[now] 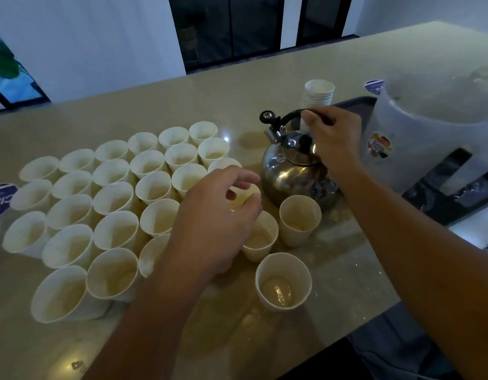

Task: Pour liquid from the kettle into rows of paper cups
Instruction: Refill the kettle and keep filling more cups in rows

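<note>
Curling round the black handle of the steel kettle, the right hand has its grip wrapped on the arch from above, and the kettle stands upright on the beige tabletop with its spout and whistle cap toward the far left. The left hand hovers just in front of the kettle, its grip loosely bent around one paper cup at the near edge of the block (whether the fingers actually touch it cannot be told). That forearm lies across the right side of the rows of paper cups, hiding parts of several. Three loose cups stand apart on the near right: one just beside the kettle, one partly under the left hand, one nearest the viewer with a little liquid at its bottom. Behind the kettle rises a stack of spare cups. To the right, a large translucent jug with a fruit label sits on a dark tray. A purple-printed pack lies at the left edge.
</note>
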The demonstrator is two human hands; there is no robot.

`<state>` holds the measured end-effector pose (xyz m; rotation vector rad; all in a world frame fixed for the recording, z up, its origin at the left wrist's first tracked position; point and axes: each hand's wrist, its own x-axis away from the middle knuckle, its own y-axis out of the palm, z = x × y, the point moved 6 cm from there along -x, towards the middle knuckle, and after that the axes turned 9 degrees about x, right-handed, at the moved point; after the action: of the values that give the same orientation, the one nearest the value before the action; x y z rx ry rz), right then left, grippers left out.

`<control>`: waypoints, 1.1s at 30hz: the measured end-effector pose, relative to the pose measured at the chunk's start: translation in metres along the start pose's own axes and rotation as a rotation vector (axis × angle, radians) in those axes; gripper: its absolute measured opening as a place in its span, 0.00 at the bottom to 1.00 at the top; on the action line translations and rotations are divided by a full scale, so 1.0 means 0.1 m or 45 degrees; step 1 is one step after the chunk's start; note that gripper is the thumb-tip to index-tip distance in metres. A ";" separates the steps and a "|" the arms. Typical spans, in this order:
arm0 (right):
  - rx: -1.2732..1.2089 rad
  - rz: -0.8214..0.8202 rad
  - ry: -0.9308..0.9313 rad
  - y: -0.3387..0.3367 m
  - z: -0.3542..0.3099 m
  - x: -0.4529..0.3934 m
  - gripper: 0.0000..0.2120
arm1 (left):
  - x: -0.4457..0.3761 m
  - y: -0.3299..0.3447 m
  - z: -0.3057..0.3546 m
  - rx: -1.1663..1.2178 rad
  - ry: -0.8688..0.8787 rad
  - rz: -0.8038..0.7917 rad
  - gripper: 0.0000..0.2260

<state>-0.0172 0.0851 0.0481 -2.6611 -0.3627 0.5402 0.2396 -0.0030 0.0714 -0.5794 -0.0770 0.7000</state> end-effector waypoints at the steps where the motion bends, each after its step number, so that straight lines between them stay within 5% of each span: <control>1: -0.015 0.004 -0.019 -0.01 -0.04 0.00 0.08 | 0.00 -0.02 -0.01 -0.003 0.008 0.013 0.10; 19: 0.040 0.114 -0.504 -0.91 -1.39 -0.08 0.07 | -0.51 -0.42 1.10 -0.038 0.451 0.203 0.18; 33: 0.061 -0.136 -0.377 -1.45 -1.04 0.45 0.03 | -0.48 0.03 1.24 -0.008 0.504 -0.051 0.10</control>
<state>0.0419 0.1940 0.1843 -2.5003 -0.5652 0.8993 0.1698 0.0276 0.1798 -0.7106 0.2767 0.5363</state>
